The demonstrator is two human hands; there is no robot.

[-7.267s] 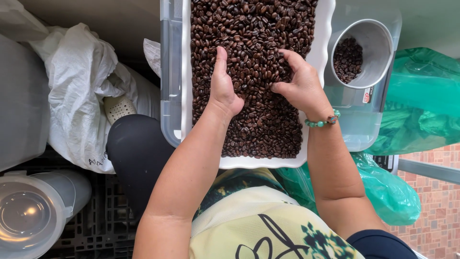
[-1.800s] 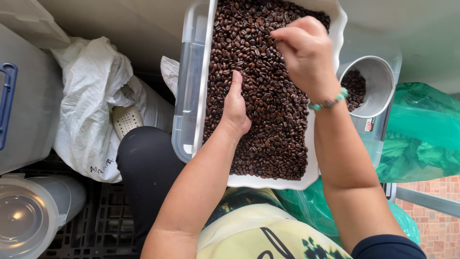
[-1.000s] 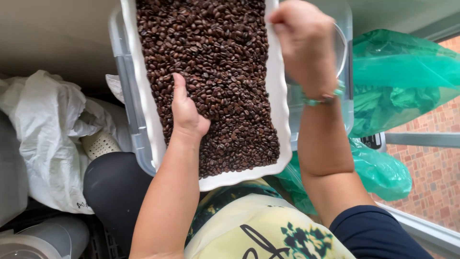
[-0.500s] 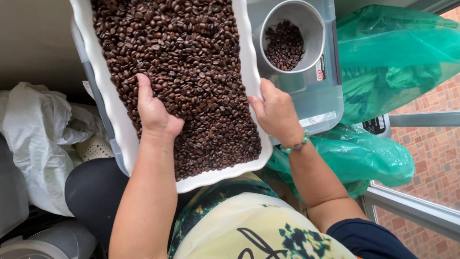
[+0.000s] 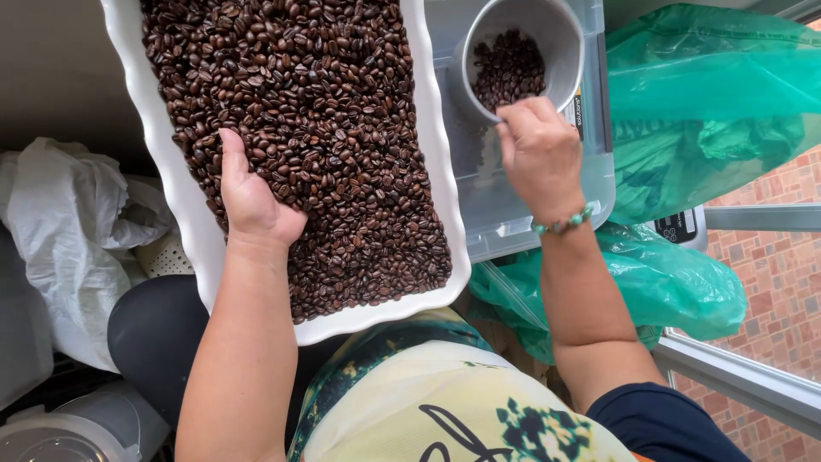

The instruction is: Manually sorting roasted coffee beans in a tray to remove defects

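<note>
Seen from the head camera, a white tray (image 5: 198, 248) with a scalloped rim runs from the top of the frame down toward the person's lap, filled almost edge to edge with dark roasted beans (image 5: 325, 111). The left hand (image 5: 250, 198) lies palm down on the beans near the tray's left side, its fingers (image 5: 233, 152) pressed together and stretched flat, pointing up the tray, the heel of the hand close to the near rim. Just right of the tray sits a clear plastic bin (image 5: 547, 214), and inside it stands a grey cup (image 5: 556, 26) with a smaller heap of beans at its bottom. The right hand (image 5: 540, 158) hovers over the bin at the cup's near rim, knuckles up and fingers (image 5: 513, 115) curled in toward the thumb as if pinching something small; whether a bean is between them cannot be told. A green bead bracelet (image 5: 563, 224) circles that wrist. Green plastic bags (image 5: 701, 94) bulge to the right of the bin and below it, over a brick-tiled floor (image 5: 774, 257). On the left, well apart from the tray, lies a crumpled white sack (image 5: 64, 231), with a clear container (image 5: 68, 432) in the bottom corner. The person wears a yellow patterned top (image 5: 445, 402).
</note>
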